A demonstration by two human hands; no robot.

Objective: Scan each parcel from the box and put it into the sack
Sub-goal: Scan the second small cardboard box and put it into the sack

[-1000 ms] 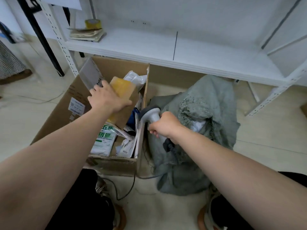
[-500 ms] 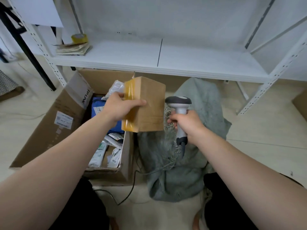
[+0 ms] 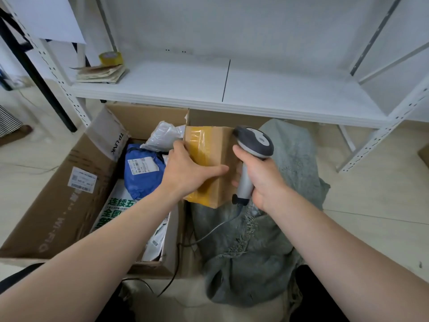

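My left hand [image 3: 188, 169] grips a small brown carton parcel [image 3: 214, 149] with yellow tape, held up between the box and the sack. My right hand [image 3: 260, 175] grips the handle of a grey barcode scanner [image 3: 254, 141], whose head sits right at the parcel's right side. The open cardboard box [image 3: 58, 201] on the left holds a blue mailer [image 3: 141, 173], a grey bag [image 3: 163, 135] and a white-and-green pack [image 3: 116, 210]. The grey-green sack [image 3: 267, 240] lies crumpled on the floor to the right of the box.
A white metal shelf [image 3: 232, 89] spans the view above the box and sack, with a yellow tape roll [image 3: 111, 58] and a stack of papers [image 3: 102, 73] at its left end. The scanner's cable [image 3: 209, 233] trails down between box and sack.
My left hand lifted the taped carton out of the box and over toward the sack. My right hand raised the scanner and brought its head up against the carton.
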